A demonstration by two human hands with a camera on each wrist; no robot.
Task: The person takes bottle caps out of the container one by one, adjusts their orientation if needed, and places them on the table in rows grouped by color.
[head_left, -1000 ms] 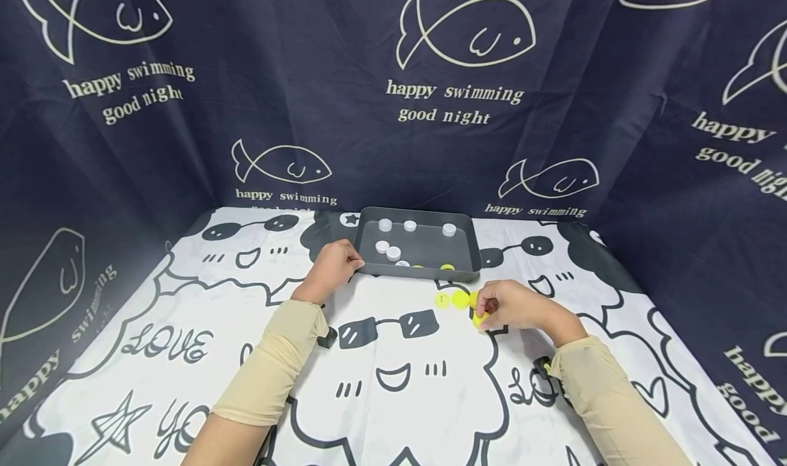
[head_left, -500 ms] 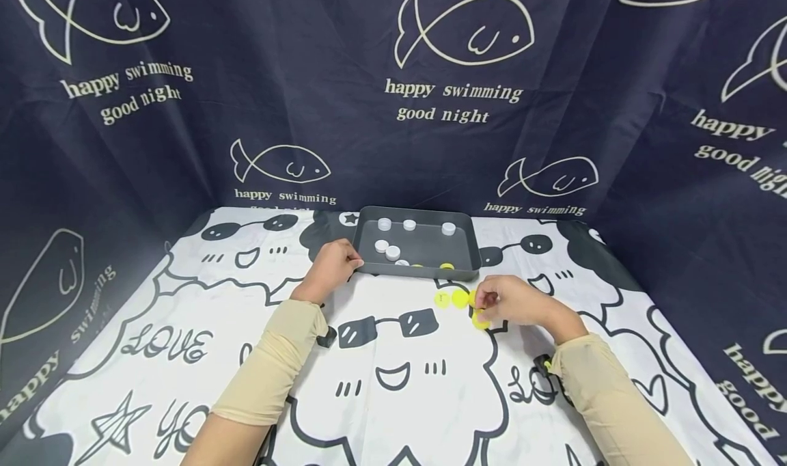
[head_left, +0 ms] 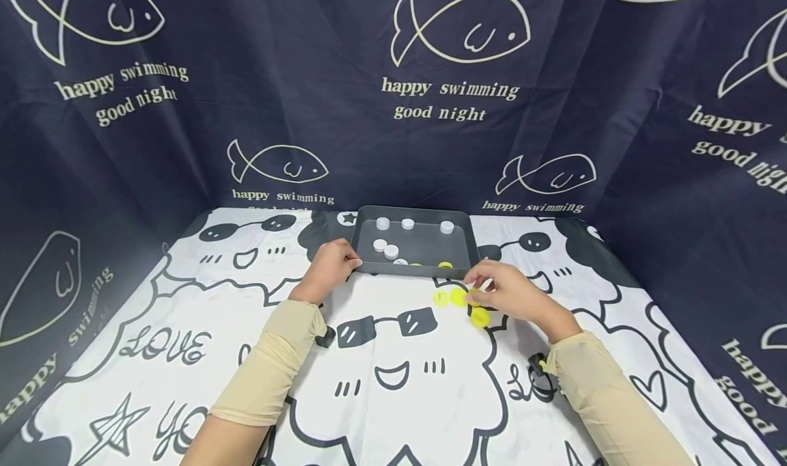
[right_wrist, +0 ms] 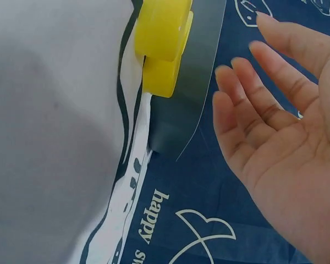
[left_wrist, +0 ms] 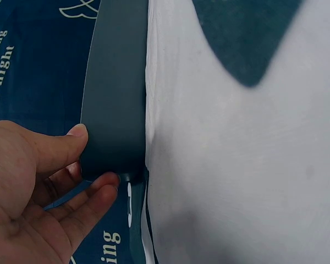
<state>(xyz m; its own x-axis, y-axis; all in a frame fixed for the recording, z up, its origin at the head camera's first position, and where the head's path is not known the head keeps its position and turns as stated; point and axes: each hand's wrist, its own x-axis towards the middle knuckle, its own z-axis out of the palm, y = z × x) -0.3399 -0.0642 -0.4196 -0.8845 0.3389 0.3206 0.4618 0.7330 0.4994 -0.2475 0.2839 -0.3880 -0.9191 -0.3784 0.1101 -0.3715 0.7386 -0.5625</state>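
With thumb and fingers my left hand (head_left: pixel 330 266) holds the near left corner of a dark grey tray (head_left: pixel 399 270); the left wrist view shows the thumb at the rim of the tray wall (left_wrist: pixel 114 88). My right hand (head_left: pixel 513 292) hovers over several yellow bottle caps, its fingers apart and holding nothing. Of these, one cap (head_left: pixel 440 298) lies leftmost, another cap (head_left: pixel 458 296) beside it, and a cap (head_left: pixel 480 317) nearer me; one is partly hidden by the fingers. A thick yellow cap (right_wrist: pixel 163 30) overlaps another in the right wrist view, apart from the hand.
Inside the tray lie several white caps (head_left: pixel 391 252) and a yellow cap (head_left: pixel 445 266) by the front wall, which partly hides some. A printed white cloth (head_left: pixel 393 418) covers the table. Dark fish-patterned curtains (head_left: pixel 344 76) stand behind and at both sides.
My right hand has let go of the nearest yellow cap and moved up and slightly away from me, its fingers spreading. The left hand stays at the tray corner.
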